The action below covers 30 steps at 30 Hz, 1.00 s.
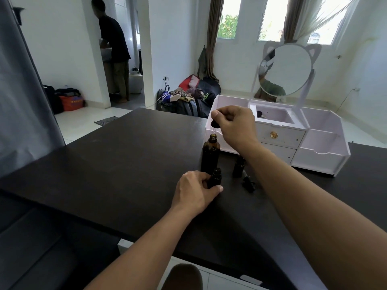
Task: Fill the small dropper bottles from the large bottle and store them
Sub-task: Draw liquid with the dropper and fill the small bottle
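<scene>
The right hand (234, 124) pinches a dropper cap (215, 123) between thumb and curled fingers (215, 114), its glass tube hanging just above the open neck of the large bottle (210, 154) — tube and neck look apart, though only barely. Below and nearer the person, the left hand (195, 191) grips a small dropper bottle (215, 177) standing uncapped on the black desk (117, 164), thumb curled round its front, fingers behind it; this bottle stands just in front of the large one. To the right of the left fingers, under the right forearm, a second small bottle (239, 166) stands upright, and a loose dropper cap (248, 182) lies beside it. Behind the right fingers sits a white organiser (322, 153) with a round mirror. Left of both hands the desk runs broad to its far edge.
</scene>
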Each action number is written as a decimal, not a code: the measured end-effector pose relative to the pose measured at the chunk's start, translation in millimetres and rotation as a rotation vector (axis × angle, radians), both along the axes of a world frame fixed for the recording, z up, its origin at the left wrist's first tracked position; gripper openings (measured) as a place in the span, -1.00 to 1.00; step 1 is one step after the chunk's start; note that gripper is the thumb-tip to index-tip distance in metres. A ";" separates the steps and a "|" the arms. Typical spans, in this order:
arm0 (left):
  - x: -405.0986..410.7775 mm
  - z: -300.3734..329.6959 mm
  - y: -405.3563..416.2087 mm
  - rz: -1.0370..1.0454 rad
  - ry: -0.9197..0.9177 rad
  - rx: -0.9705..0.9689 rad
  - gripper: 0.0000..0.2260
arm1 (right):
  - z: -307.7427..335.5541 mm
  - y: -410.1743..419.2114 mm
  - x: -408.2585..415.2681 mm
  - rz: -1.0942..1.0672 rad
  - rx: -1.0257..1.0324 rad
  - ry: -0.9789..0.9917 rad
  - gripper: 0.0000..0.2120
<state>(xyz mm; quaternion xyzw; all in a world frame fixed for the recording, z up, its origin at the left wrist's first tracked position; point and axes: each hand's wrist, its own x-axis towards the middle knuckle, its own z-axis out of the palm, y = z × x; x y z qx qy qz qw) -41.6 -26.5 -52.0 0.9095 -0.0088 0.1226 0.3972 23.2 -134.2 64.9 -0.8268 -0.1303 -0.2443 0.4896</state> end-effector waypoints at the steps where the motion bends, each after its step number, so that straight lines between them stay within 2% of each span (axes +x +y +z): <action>1: 0.1 0.1 -0.2 -0.002 -0.002 0.009 -0.69 | 3.8 -0.5 -1.1 0.001 0.002 -0.008 -0.85; 7: 3.2 -2.4 0.6 -0.011 0.014 0.032 -0.66 | 28.2 -3.3 -5.0 -0.005 0.020 -0.080 -0.82; 16: 4.1 -5.2 1.9 -0.035 -0.049 0.010 -0.72 | 58.7 -10.4 -19.6 -0.037 0.033 -0.184 -0.80; 23: 2.5 -4.6 1.7 -0.039 -0.071 0.018 -0.67 | 42.3 -20.6 -38.9 0.031 -0.059 -0.100 -0.82; 30: 2.3 -2.5 1.4 -0.041 -0.044 0.022 -0.69 | 16.8 -25.6 -49.4 0.044 -0.063 -0.041 -0.84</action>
